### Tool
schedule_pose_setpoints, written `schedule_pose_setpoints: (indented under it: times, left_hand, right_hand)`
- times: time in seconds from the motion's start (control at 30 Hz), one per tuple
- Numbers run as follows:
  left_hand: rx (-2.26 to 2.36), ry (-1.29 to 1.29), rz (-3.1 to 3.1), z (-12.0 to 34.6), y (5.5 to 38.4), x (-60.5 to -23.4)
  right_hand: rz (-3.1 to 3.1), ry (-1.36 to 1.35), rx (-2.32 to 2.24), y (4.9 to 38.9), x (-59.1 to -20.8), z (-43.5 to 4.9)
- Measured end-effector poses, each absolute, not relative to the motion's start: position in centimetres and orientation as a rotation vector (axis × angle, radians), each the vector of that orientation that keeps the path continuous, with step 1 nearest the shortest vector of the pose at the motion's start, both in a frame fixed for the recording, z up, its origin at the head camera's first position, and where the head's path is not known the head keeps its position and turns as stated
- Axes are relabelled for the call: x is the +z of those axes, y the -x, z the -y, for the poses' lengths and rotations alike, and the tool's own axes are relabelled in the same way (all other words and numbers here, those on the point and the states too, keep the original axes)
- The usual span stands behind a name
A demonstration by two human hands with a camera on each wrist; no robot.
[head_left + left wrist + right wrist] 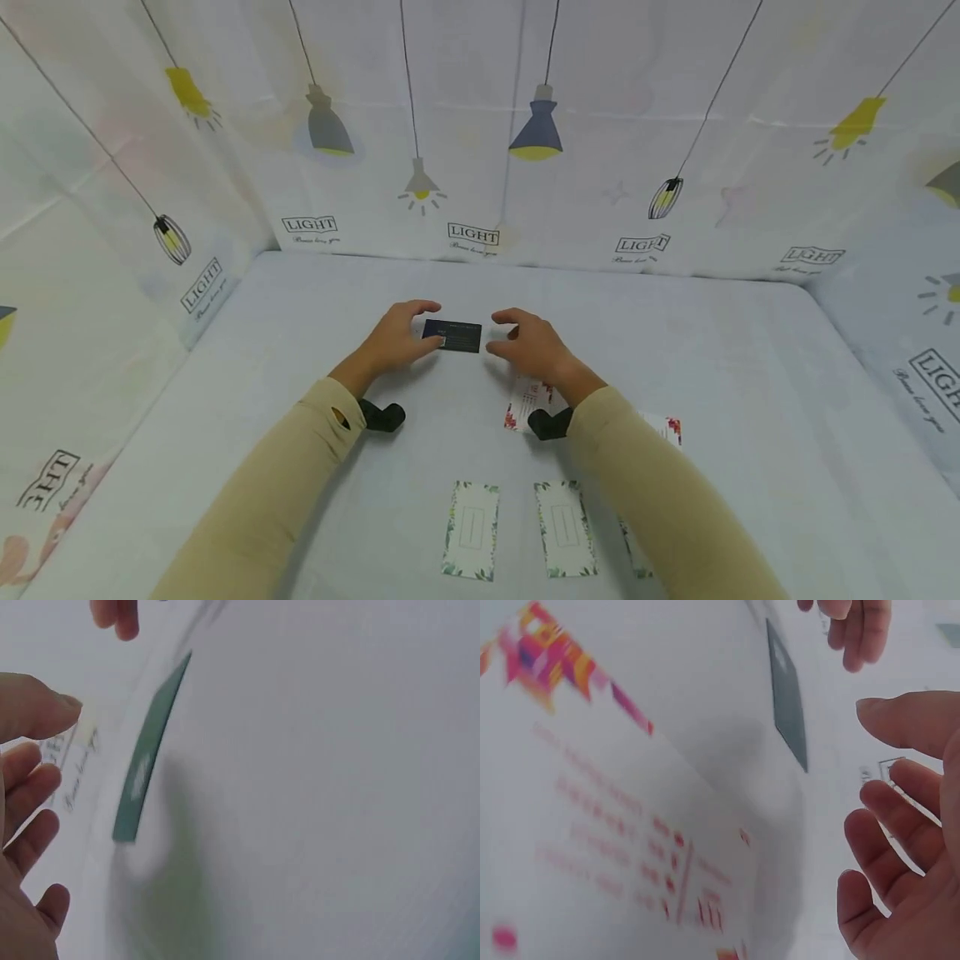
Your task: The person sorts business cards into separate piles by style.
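A black card (461, 337) lies flat on the white table, crosswise between the two hands. My left hand (393, 340) is at its left end, thumb and forefinger spread, the thumb overlapping the card's corner in the head view. Off the right end, my right hand (534, 346) hovers with fingers loosely bent and nothing between them. In the left wrist view the card (146, 761) is seen apart from the relaxed fingers. A gap also separates the card (786, 697) from the right hand (911, 825) in the right wrist view.
Below the right wrist lies a white card with red flowers (519, 407); another (670, 428) is partly hidden by the right sleeve. Nearer are leaf-bordered cards (471, 531), (566, 529), and a third card (637, 560) half covered by the sleeve. A lamp-printed curtain (472, 183) stands behind.
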State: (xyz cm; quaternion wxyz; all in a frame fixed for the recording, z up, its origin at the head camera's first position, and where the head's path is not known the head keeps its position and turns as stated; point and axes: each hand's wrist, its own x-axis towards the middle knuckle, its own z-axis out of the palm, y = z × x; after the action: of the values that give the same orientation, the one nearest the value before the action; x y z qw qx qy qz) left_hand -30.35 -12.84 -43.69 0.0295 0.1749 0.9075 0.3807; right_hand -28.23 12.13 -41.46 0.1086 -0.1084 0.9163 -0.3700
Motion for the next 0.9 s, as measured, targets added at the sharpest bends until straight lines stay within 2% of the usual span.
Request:
schedule_pose_setpoints:
  times: [0.2,0.53,0.9]
  left_hand:
    - [1.180,-0.623,-2.716,10.8,28.9,-42.8]
    - [1.021,-0.790,-2.636,7.5,26.5,-42.1]
    - [0.914,-0.924,-2.576,4.3,26.1,-43.5]
  right_hand:
    - [-2.702,0.352,-1.023,26.7,-40.1,-14.6]
    - [-2.713,0.380,-0.964,23.9,-40.5,-17.9]
    - [-2.717,0.342,-1.003,21.2,-41.4,-19.5]
